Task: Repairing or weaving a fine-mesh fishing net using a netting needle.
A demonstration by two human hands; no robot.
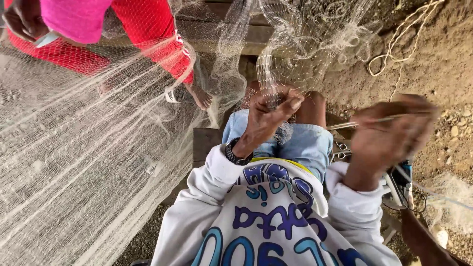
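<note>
White sweatshirt (266, 216) with blue and teal lettering closest to the lens, sleeves running up to both hands. Left hand (266, 116), black watch (237, 153) at the wrist, closed in a pinch on a bunched strand of pale fishing net (74, 162) above denim-clad knees (295, 140). Right hand (389, 135), smeared by motion, closed around a thin netting needle (364, 120) lying nearly level, tip toward the left hand. Net itself draped from the top of the view down across the whole left side, spread over sandy ground and gathered into a rope-like bundle at the pinch.

Judged from this: mending in hand, mid-stitch, one mesh held taut while the needle carries twine across. Next move likely calls for a steady pinch, tension kept on the mesh, and a clean pass of the needle tip through the loop without snagging neighbouring strands.

Hard to read: exact mesh being worked, hidden under the left fingers; twine on the needle, lost in blur. Scissors (340, 150) partly covered beside the right forearm. Another person in red trousers (157, 29) and pink top cut off at the upper left, bare foot (199, 96) behind the net. Loose cord (399, 49) on the dirt at upper right
</note>
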